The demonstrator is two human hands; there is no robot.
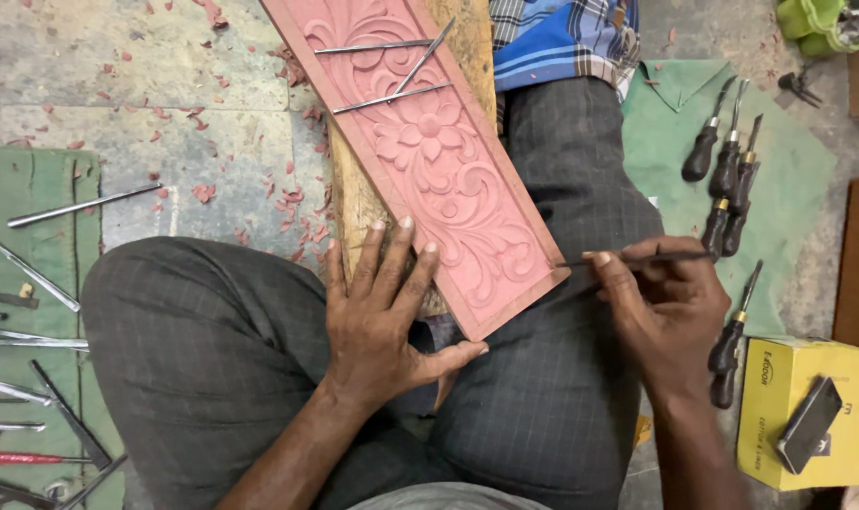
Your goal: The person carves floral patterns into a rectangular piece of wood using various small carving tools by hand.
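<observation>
The carved reddish panel (429,151) is laid slantwise across a wooden block (354,198) between the knees. Its near edge is steadied by the left hand (382,316), spread flat. A thin carving tool (637,258) is gripped in the right hand (661,307), its tip at the panel's right edge. 3 metal tools (392,71) lie on the panel.

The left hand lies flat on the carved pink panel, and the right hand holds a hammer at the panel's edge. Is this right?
Not quite. The head view shows the right hand holding a thin carving tool, not a hammer, its tip at the edge of the panel. The left hand does lie flat on the panel.
</observation>
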